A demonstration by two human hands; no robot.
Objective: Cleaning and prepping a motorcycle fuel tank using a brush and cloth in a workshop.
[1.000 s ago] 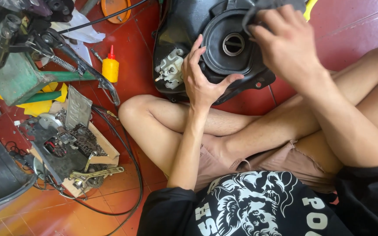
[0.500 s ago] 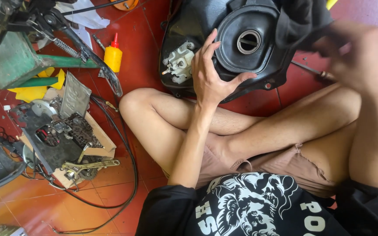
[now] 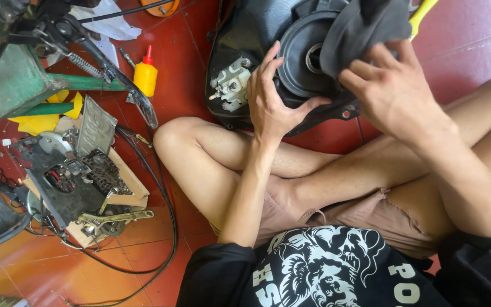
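Nearest, our crossed legs (image 3: 291, 170) rest on the red floor (image 3: 188, 68). Beyond them, our left hand (image 3: 271, 105) lies open, fingers spread, against the black housing (image 3: 299, 62); our right hand (image 3: 393, 91) presses a dark cloth (image 3: 365, 31) onto it.

A makeshift repair workshop on a red tile floor (image 3: 188, 85): beside the green stand (image 3: 7, 85) lie a wrench (image 3: 117, 217), oil bottle (image 3: 145, 74), cables (image 3: 166, 227) and dismantled engine parts (image 3: 75, 176).
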